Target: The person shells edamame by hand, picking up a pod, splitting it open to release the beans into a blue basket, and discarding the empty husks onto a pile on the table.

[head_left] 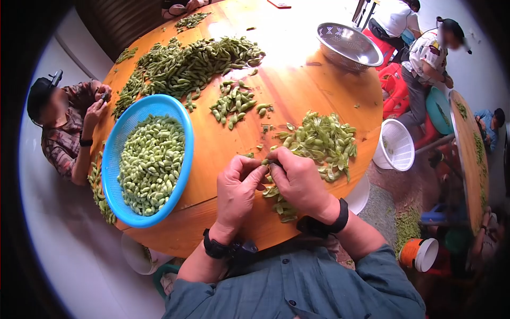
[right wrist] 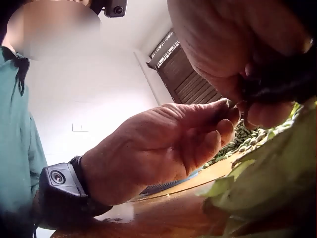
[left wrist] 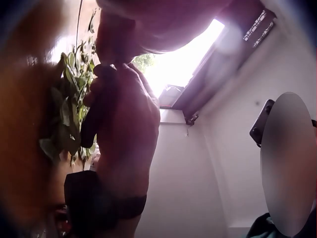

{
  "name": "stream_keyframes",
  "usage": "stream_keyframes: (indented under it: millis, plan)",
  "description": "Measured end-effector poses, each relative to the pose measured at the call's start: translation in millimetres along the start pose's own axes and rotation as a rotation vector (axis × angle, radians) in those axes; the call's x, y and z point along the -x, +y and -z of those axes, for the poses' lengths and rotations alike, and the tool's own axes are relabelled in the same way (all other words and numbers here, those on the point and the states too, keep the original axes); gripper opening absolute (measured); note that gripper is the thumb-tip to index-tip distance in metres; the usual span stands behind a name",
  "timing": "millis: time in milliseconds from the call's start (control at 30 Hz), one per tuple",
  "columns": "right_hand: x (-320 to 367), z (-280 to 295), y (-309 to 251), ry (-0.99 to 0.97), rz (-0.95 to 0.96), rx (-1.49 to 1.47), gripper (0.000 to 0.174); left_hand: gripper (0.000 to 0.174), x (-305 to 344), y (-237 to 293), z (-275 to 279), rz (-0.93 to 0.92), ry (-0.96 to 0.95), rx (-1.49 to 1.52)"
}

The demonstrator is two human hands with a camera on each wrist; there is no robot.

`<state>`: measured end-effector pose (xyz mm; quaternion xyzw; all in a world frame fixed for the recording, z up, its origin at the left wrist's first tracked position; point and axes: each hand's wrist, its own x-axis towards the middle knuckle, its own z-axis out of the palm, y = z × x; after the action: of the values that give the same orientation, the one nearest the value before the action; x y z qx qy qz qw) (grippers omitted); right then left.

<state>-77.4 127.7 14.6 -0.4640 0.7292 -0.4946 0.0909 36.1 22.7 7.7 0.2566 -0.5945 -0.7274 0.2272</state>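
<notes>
My left hand [head_left: 238, 194] and right hand [head_left: 304, 183] meet fingertip to fingertip over the table's near side. Between them they pinch a small green soybean pod [head_left: 265, 161], mostly covered by the fingers. In the right wrist view, the left hand [right wrist: 148, 148] reaches in with thumb and forefinger together, its other fingers curled. Flattened, split pods [head_left: 321, 141] lie in a heap just beyond and beneath the right hand. To the left stands a blue basket [head_left: 188, 159] full of shelled green beans [head_left: 151, 165]. A small cluster of whole pods [head_left: 232, 103] lies ahead of my hands.
A large mound of whole pods [head_left: 180, 66] spreads over the round wooden table [head_left: 297, 90]. A steel colander [head_left: 350, 48] stands at the far right edge. Beyond that edge is a white basket [head_left: 394, 144]. Another person [head_left: 69, 125] sits at the left; more people work at the right.
</notes>
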Motion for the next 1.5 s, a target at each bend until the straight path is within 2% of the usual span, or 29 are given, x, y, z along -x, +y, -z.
stream_keyframes:
  millis: [100,167,200,267,400,467,533,633,700,800,933,1000,1033,1133,1167,1233,1267,1333,1433,1467,1500]
  plan:
    - [-1,-2,7,-0.034,0.067,0.048,0.009,0.007,3,-4,0,-0.079,0.016,-0.125]
    - [-1,0,8,-0.072,0.072,0.044,0.009,0.005,1,-10,4,-0.268,-0.017,-0.419]
    - [-2,2,9,-0.107,0.08,0.04,0.008,0.005,0,-8,4,-0.29,-0.014,-0.415]
    - [-3,5,7,-0.131,0.083,0.035,0.004,0.004,-1,-5,3,-0.042,-0.031,-0.142]
    - [-4,10,7,-0.175,0.023,-0.098,0.006,0.003,-6,2,10,0.217,-0.136,0.275]
    - [-5,11,9,-0.215,-0.046,-0.211,0.006,0.005,-10,-5,17,0.232,-0.189,0.345]
    - [-8,17,6,-0.282,-0.104,-0.238,0.008,0.007,-13,-8,22,0.323,-0.275,0.495]
    - [-10,21,6,-0.334,-0.174,-0.26,0.008,0.008,-15,-13,25,0.336,-0.319,0.533]
    - [-11,23,6,-0.389,-0.28,-0.376,0.004,0.009,-16,-16,27,0.368,-0.351,0.582]
    - [-10,24,13,-0.427,-0.274,-0.43,0.005,0.009,-17,-15,29,0.454,-0.383,0.672]
    - [-11,24,12,-0.426,-0.302,-0.427,0.01,0.01,-15,-5,20,0.469,-0.395,0.654]
    - [-10,20,12,-0.331,-0.292,-0.33,0.011,0.014,-4,8,4,0.128,-0.152,0.131]
    - [-10,19,11,-0.332,-0.291,-0.329,0.011,0.013,-3,10,2,0.065,-0.132,-0.065]
    - [-9,16,9,-0.282,-0.271,-0.257,0.011,0.01,-2,9,2,-0.003,-0.074,-0.18]
    - [-9,16,7,-0.292,-0.272,-0.278,0.011,0.01,-4,9,4,-0.003,-0.074,-0.178]
    - [-9,17,6,-0.303,-0.272,-0.3,0.011,0.009,-10,6,16,0.209,-0.178,0.17]
    - [-9,19,7,-0.329,-0.219,-0.295,0.011,0.009,-12,5,21,0.208,-0.178,0.17]
    - [-10,20,8,-0.354,-0.164,-0.291,0.011,0.012,-15,2,29,0.353,-0.313,0.445]
    - [-10,20,10,-0.368,-0.14,-0.382,0.007,0.009,-19,-3,31,0.383,-0.359,0.529]
    - [-12,21,9,-0.384,-0.271,-0.422,0.007,0.009,-17,-2,26,0.383,-0.361,0.529]
    - [-13,22,9,-0.397,-0.401,-0.461,0.009,0.011,-12,6,15,0.242,-0.261,0.254]
